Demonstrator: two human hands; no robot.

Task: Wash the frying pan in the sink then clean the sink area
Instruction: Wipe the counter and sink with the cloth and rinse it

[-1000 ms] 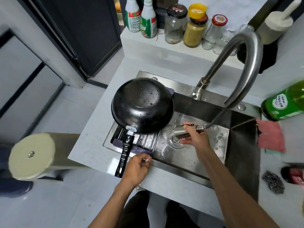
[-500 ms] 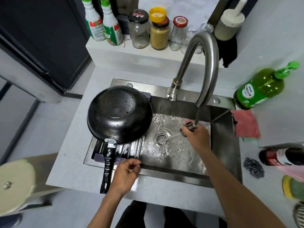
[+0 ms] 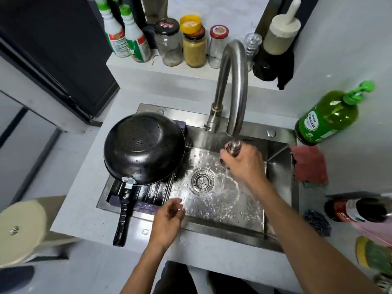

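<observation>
Wet frying pan (image 3: 144,148) inverted at sink's (image 3: 280,234) 9 o'clock looks slippery, heavy—take its handle (image 3: 124,215); right hand (image 3: 244,164) grips sprayer head (image 3: 233,146), left hand (image 3: 167,221) loose, empty.

Brushed steel sink (image 3: 280,166) — wet, shiny; frying pan (image 3: 144,149) — glossy black.

Pale grey floor (image 3: 53,149). Dark door or cabinet front (image 3: 53,49) at upper left. White raised ledge (image 3: 148,71) behind a light stone surface (image 3: 89,209). Plain white wall (image 3: 339,39) at right. Round cream stool (image 3: 20,230) at lower left.
</observation>
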